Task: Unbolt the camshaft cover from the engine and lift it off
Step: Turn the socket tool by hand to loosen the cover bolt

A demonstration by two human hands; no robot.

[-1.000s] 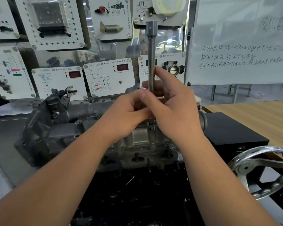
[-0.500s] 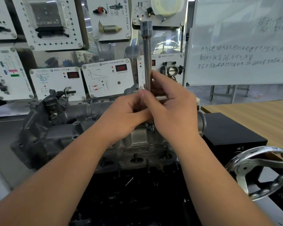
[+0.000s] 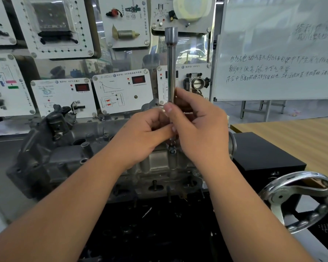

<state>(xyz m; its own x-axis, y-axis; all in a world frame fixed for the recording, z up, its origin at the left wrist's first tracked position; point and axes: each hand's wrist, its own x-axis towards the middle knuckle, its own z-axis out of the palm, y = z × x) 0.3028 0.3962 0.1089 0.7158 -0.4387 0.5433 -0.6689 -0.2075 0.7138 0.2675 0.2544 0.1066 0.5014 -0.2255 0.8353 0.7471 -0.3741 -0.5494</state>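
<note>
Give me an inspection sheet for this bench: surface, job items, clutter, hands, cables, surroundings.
Surface: black stand base under the engine.
Job's things: camshaft cover in place; extension bar upright over a bolt.
Clutter: nothing seen.
Hands: left hand and right hand both pinch the bar's lower shaft.
Cables: nothing seen.
Surroundings: chrome handwheel right, black box, wooden table, whiteboard, trainer panels behind.

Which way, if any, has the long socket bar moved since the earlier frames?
No: the socket bar still stands upright over the same bolt on the camshaft cover; spin cannot be told.
</note>
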